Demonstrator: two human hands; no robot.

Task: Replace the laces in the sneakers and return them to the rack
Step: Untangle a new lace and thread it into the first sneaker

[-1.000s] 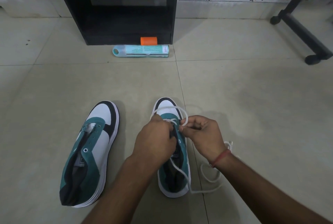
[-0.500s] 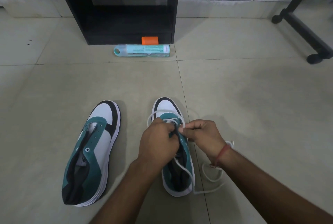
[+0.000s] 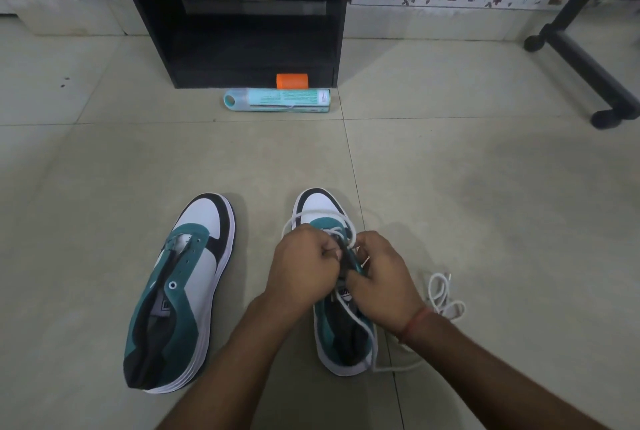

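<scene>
Sneaker (image 3: 341, 332) on floor tiles (image 3: 450, 204), white lace (image 3: 441, 294) half-threaded, worked by left hand (image 3: 301, 270) and right hand (image 3: 382, 286), both curled and pinching at the eyelets (exact holds hidden); loose slack may be snagged or an eyelet skipped.

Two sneakers (image 3: 180, 291) (image 3: 341, 336); one white lace (image 3: 441, 294); one spray can (image 3: 277, 100); one orange cap (image 3: 292, 80).

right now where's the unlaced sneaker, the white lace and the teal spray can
unlaced sneaker (image 3: 194, 222): head view, white toe panel
white lace (image 3: 437, 287): head view, loose loop on floor
teal spray can (image 3: 287, 100): head view, label mid-body
</scene>
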